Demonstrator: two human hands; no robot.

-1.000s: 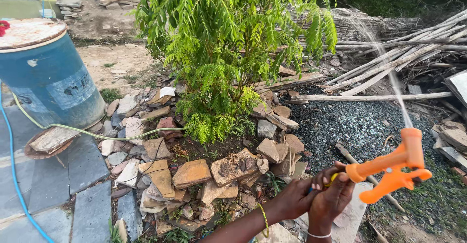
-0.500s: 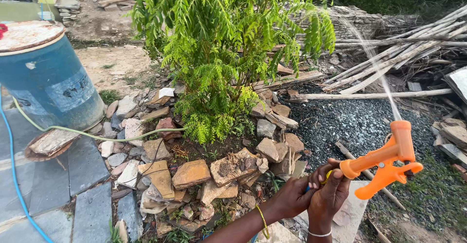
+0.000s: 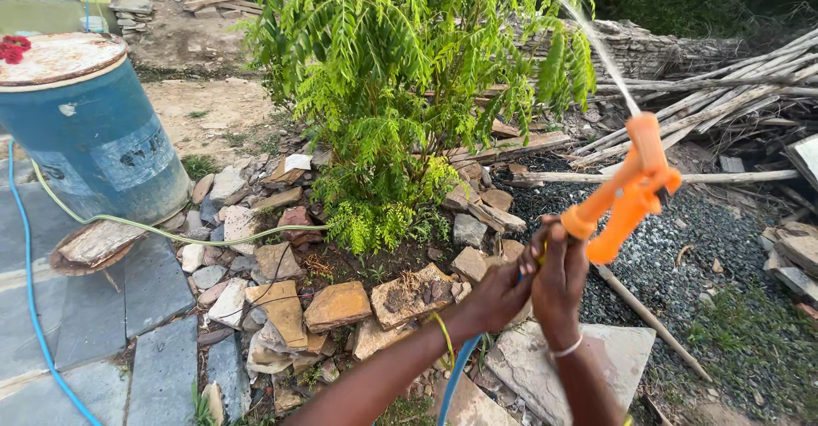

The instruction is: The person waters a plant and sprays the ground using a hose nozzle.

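Both my hands grip the base of an orange spray nozzle [image 3: 629, 189] where it joins a blue hose [image 3: 457, 373]. My left hand [image 3: 501, 294] holds the joint from the left and wears a yellow-green bangle. My right hand [image 3: 560, 279] wraps it from the right and wears a white bangle. The nozzle tilts up and left, and a thin water jet [image 3: 596, 51] shoots from its tip toward the top of a leafy green bush [image 3: 400, 77]. The bush grows in soil ringed by flat stones [image 3: 336, 302].
A blue barrel [image 3: 94, 132] with a rusty lid stands at left, with a green hose [image 3: 170, 234] and a blue hose [image 3: 30, 307] on grey paving. Dark gravel [image 3: 682, 238], wooden poles [image 3: 699, 102] and stone slabs [image 3: 588, 362] lie at right.
My hands have lifted the nozzle up and to the left. The water jet has swung from the pole pile toward the bush's top.
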